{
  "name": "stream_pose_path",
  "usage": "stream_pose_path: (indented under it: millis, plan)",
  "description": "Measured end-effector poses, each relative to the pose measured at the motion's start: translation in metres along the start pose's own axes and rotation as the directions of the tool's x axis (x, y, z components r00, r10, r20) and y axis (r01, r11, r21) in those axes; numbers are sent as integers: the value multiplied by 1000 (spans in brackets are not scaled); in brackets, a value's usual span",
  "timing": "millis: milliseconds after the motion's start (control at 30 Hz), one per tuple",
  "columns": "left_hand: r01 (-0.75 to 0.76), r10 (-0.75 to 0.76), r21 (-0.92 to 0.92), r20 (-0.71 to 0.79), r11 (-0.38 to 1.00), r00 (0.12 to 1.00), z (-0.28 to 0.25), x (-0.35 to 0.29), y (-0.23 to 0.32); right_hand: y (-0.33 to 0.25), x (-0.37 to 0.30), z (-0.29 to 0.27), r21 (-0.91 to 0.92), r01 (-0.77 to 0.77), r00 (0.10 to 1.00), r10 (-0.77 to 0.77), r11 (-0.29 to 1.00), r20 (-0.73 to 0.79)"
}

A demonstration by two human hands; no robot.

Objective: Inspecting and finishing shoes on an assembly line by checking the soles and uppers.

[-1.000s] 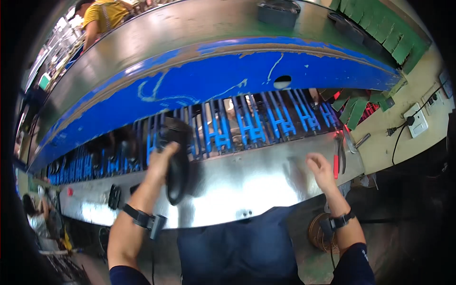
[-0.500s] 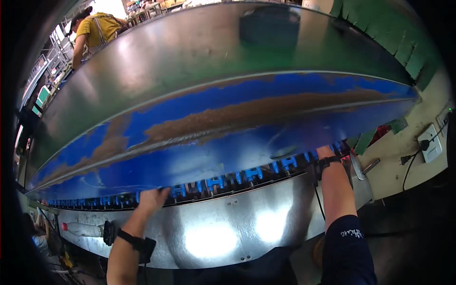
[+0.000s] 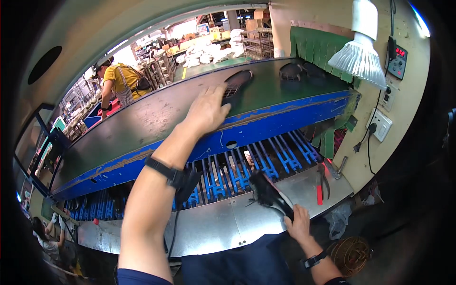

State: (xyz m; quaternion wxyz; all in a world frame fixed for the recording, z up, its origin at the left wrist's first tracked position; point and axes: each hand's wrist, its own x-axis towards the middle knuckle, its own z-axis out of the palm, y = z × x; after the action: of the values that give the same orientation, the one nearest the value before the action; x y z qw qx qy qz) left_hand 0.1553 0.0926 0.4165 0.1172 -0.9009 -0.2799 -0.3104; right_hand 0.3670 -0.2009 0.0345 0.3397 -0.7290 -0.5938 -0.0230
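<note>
My right hand is closed round one end of a black shoe with loose laces, holding it tilted above the metal ledge. The shoe is slightly smeared by motion. Over the dark green conveyor belt my left hand reaches out, open, its fingers stretched. Its fingertips are close beside a dark sole-shaped piece on the belt; I cannot tell whether they touch. Farther right on the belt lie two more dark pieces, one of them a sole-like piece.
Blue metal racks run below the belt's blue side beam. Pliers with red handles and a hammer-like tool lie on the steel ledge. A lamp hangs at right. A person in yellow works beyond the belt.
My view has risen and pulled back. My left hand has gone from the racks up over the belt. My right hand has come out from below the beam, now with a black shoe.
</note>
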Motion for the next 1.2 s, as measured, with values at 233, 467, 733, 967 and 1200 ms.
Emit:
stream_pose_path:
  millis: [233,467,733,967,1200]
  plan:
    - [36,-39,194,8,980,999,-13,-9,-7,-13,-17,22,136,-123,992,121,983,26]
    - [-269,248,-165,-134,949,959,-130,-162,89,-27,5,-7,-43,-96,964,104,994,244]
    - [74,202,-534,441,842,875,-116,-494,277,-153,55,-179,44,594,804,-591,803,-55]
    - [455,-328,-654,316,604,890,-53,-584,239,-185,-30,-179,642,-18,906,-259,766,335]
    - [852,-841,-523,460,2,285,4,-562,101,-170,-102,-104,814,-358,857,-184,458,481]
